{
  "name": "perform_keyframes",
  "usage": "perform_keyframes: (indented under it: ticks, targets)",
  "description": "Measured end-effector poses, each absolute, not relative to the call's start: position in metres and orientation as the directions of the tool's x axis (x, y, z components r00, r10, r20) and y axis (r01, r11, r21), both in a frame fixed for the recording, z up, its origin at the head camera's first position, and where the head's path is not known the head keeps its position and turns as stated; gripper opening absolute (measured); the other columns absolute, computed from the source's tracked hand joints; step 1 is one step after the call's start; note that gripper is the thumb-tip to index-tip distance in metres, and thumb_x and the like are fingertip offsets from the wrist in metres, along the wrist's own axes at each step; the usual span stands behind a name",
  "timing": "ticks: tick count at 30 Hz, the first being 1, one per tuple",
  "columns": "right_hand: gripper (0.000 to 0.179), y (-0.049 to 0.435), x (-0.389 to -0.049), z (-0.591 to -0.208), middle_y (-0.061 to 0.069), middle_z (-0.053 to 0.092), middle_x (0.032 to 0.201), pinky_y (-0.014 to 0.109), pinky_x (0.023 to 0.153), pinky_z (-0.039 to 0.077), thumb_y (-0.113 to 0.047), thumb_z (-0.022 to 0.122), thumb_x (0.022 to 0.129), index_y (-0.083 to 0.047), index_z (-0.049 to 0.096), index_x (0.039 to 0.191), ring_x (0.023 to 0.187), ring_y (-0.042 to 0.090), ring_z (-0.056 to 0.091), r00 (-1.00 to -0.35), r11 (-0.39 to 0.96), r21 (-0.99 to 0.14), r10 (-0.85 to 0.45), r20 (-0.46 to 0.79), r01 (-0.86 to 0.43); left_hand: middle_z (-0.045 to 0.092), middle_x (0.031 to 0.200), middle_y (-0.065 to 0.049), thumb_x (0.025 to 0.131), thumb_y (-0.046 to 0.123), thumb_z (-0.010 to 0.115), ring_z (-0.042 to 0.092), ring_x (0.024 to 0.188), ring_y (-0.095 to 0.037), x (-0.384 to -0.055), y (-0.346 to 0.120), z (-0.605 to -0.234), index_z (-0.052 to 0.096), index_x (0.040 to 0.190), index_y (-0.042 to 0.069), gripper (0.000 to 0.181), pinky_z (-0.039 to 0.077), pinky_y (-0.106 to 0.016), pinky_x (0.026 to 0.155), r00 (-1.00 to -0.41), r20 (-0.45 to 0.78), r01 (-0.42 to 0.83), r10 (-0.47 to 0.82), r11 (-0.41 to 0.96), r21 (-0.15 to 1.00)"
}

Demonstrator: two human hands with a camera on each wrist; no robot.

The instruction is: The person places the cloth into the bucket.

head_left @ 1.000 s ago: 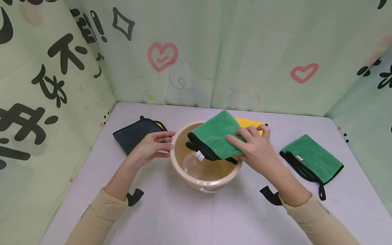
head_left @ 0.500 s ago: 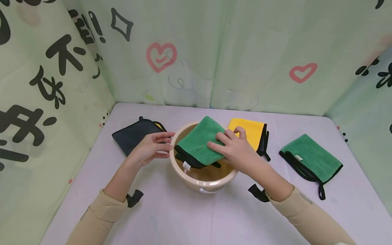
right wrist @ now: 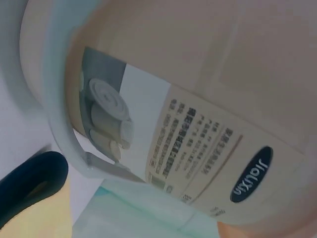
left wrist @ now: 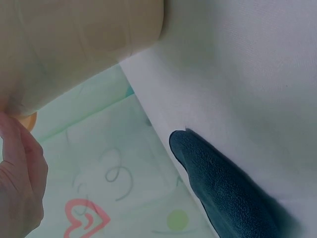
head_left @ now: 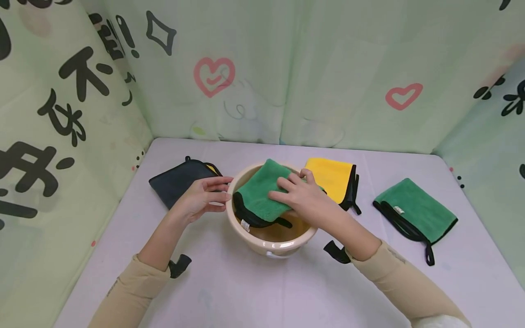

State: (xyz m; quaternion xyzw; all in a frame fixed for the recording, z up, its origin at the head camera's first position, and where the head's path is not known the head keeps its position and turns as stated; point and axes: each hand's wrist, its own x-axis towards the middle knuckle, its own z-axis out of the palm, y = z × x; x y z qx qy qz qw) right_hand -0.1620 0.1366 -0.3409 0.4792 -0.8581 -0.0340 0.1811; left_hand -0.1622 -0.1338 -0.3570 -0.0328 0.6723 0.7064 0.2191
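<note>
A green towel [head_left: 262, 189] with black edging and a white tag is partly down inside the beige bucket [head_left: 270, 246]. My right hand [head_left: 307, 200] grips its right side over the bucket's mouth; the thumb is hidden behind the cloth. On the left, my left hand [head_left: 205, 196] touches the bucket's rim with nearly straight fingers. That hand [left wrist: 20, 181] shows at the edge of the left wrist view, beside the bucket's wall [left wrist: 74, 44]. The right wrist view is filled mostly by the bucket's side [right wrist: 257, 64], with a printed label [right wrist: 193, 144].
A folded dark towel [head_left: 180, 180] lies left of the bucket. Behind it on the right is a folded yellow towel [head_left: 330, 177] with black edging. Another folded green towel [head_left: 416, 207] lies farther right. Patterned curtains [head_left: 348, 73] surround the white table [head_left: 229, 296].
My right hand has moved left and brought the green towel lower into the bucket. The yellow towel behind is now more exposed. The left hand has stayed at the rim.
</note>
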Motion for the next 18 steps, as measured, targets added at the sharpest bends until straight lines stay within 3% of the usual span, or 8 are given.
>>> perform_keyframes:
  ticks: [11,18]
  targets:
    - [0.048,0.123,-0.17,-0.349,0.004,0.05,0.102,0.042,0.078,0.033,-0.038,0.077,0.069,-0.026,0.056,0.11,0.091,0.022,0.047,-0.5,0.514,0.207,-0.858,0.119,-0.833,0.054,0.09,-0.002,0.081,-0.003,0.062,0.061,0.068,-0.01,-0.163,-0.135,-0.358,0.044,0.132,-0.002,0.054,0.055,-0.027,0.063,-0.902,-0.322,-0.343,0.288,-0.023,0.939]
    - [0.05,0.118,-0.173,-0.35,0.006,0.05,0.108,0.046,0.084,0.035,-0.038,0.075,0.072,-0.026,0.055,0.116,0.099,0.025,0.047,-0.511,0.506,0.179,-0.86,0.022,-0.844,0.054,0.089,-0.001,0.081,-0.003,0.061,0.061,0.067,-0.01,-0.162,-0.135,-0.358,0.043,0.132,-0.003,0.054,0.055,-0.026,0.062,-0.902,-0.319,-0.342,0.289,-0.029,0.939]
